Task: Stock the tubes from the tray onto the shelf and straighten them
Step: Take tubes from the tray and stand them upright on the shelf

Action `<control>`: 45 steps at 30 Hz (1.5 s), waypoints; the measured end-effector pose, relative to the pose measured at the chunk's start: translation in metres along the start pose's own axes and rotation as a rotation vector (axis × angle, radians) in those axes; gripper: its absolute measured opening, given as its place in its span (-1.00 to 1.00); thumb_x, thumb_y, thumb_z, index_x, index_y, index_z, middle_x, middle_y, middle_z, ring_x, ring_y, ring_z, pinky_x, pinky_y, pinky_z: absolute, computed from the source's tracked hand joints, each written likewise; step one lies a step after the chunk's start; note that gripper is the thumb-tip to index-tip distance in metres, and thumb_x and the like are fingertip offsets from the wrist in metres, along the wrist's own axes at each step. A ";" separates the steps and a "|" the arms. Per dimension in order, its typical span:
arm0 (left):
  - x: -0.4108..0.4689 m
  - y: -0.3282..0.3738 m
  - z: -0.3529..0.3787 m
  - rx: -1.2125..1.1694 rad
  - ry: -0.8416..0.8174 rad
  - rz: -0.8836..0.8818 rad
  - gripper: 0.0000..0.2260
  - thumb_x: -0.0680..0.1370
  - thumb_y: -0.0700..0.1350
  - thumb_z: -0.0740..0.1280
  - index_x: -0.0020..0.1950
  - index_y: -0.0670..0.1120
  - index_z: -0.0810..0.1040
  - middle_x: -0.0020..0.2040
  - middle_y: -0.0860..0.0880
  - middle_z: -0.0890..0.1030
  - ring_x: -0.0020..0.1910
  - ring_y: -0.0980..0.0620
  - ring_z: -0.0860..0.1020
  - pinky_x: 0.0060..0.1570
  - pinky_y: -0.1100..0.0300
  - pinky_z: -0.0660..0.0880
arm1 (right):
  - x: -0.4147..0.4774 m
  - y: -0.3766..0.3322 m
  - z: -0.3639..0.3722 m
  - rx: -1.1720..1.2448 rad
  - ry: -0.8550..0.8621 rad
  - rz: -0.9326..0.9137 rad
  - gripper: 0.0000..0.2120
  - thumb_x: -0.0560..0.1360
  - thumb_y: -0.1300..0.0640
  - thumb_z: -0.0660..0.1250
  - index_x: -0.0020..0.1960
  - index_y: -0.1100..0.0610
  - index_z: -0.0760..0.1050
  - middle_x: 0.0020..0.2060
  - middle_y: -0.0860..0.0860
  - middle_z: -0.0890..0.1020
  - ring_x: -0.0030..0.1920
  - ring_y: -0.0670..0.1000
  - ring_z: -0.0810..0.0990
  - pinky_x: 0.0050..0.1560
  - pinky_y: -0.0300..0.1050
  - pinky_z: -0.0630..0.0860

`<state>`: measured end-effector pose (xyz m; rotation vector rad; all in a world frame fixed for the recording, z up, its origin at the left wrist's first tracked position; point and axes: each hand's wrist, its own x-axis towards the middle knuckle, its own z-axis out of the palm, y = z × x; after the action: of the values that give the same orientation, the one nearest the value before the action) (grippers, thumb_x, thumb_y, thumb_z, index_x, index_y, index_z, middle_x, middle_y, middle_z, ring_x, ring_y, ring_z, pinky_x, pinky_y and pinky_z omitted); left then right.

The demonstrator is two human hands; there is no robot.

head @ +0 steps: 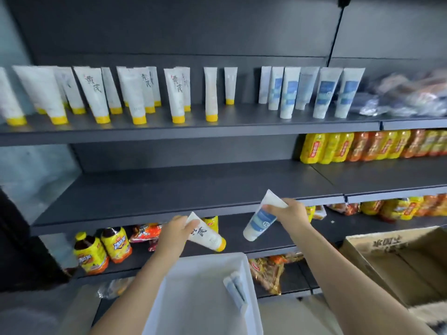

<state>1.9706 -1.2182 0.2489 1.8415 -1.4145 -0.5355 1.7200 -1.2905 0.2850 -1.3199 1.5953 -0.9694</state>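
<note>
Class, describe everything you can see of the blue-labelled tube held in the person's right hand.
The blue-labelled tube is white, seemingly soft plastic, with a blue band round its middle and a white cap. It is tilted, cap down and to the left, flat crimped end up. It hangs in the air in front of the shelves. The right hand grips it near the crimped end; nothing else touches it.

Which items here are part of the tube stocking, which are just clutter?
Job: left hand, yellow-cap tube, right hand, blue-label tube, tray, leftover tubes, shelved tubes, top shelf.
Clutter: bottles, snack packs, cardboard box.
</note>
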 end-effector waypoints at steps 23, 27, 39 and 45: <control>0.083 0.224 -0.081 0.023 0.221 0.469 -0.64 0.54 -0.02 0.30 -0.30 -0.28 0.47 -0.32 -0.23 0.51 -0.34 -0.03 0.38 -0.33 0.15 0.23 | 0.057 -0.173 -0.124 0.232 0.124 -0.398 -0.78 0.44 0.13 0.45 0.04 0.15 0.50 -0.08 0.00 0.62 -0.11 -0.03 0.60 -0.12 -0.15 0.51; 0.115 0.252 -0.084 0.105 0.243 0.532 -0.59 0.53 0.01 0.29 -0.43 -0.13 0.27 -0.45 -0.04 0.31 -0.40 -0.01 0.28 -0.38 0.12 0.16 | 0.073 -0.205 -0.132 0.114 0.151 -0.461 -0.79 0.42 0.08 0.46 -0.03 0.13 0.52 -0.13 0.00 0.64 -0.11 0.02 0.60 -0.04 -0.07 0.53; 0.245 0.341 -0.093 0.409 0.292 0.471 -0.58 0.49 0.00 0.33 -0.45 -0.14 0.27 -0.46 -0.05 0.28 -0.46 -0.01 0.26 -0.47 0.21 0.15 | 0.143 -0.323 -0.148 -0.023 0.161 -0.686 -0.63 0.42 0.06 0.46 -0.38 0.13 0.32 -0.70 -0.13 0.40 -0.67 -0.17 0.31 -0.58 -0.34 0.28; 0.325 0.357 -0.077 0.509 0.351 0.291 -0.62 0.49 -0.06 0.32 -0.43 -0.13 0.26 -0.43 -0.04 0.33 -0.47 0.01 0.32 -0.47 0.23 0.21 | 0.231 -0.373 -0.141 -0.036 0.097 -0.808 -0.68 0.39 0.06 0.48 -0.35 0.13 0.38 -0.51 -0.03 0.46 -0.67 -0.18 0.31 -0.60 -0.32 0.28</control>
<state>1.8971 -1.5444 0.6053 1.9324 -1.6246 0.3122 1.6944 -1.5673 0.6526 -2.0260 1.1321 -1.4928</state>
